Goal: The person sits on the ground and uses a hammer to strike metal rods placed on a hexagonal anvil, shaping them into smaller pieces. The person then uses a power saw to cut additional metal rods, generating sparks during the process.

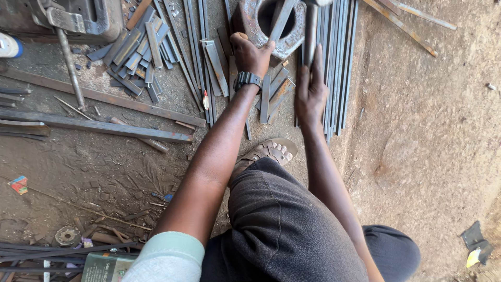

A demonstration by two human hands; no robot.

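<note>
Two hands working at a rusty ring on a dirt workshop floor.
The left hand [250, 52], wearing a black wristwatch [247, 79], is gripping the heavy rusty iron ring [261, 23]; the flat grey steel strip [282, 18] is slanting up-right through its hole, while the right hand [310, 91] is clasping an upright grey metal bar [311, 34] beside it.

We note one green rectangular printed carton [106, 267] at the bottom edge, beside the pale sleeve. A small red, blue and yellow wrapper scrap [19, 184] lies far left on dirt.
</note>
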